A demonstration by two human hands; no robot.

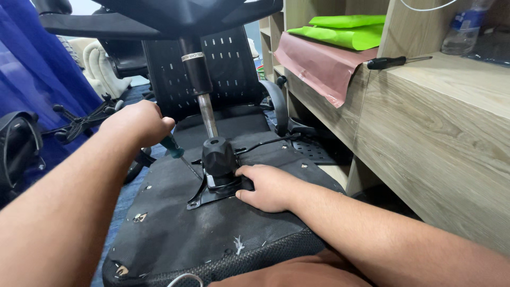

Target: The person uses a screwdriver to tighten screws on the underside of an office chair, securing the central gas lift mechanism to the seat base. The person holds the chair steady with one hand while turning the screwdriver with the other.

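An upturned black office chair seat (175,223) lies in front of me, underside up. A black metal mechanism plate (215,188) with a black housing (218,154) sits on it. My left hand (139,123) grips a screwdriver with a green handle (172,145); its shaft slants down to the plate's left side. My right hand (268,186) rests flat on the plate's right edge and presses on it. A gas lift cylinder (201,79) rises behind the housing.
A wooden shelf unit (441,133) stands on the right, with a black screwdriver (393,62), a plastic bottle (465,29), pink sheet (319,64) and green sheets (345,29). A mesh chair back (228,69) and blue fabric (32,69) are behind.
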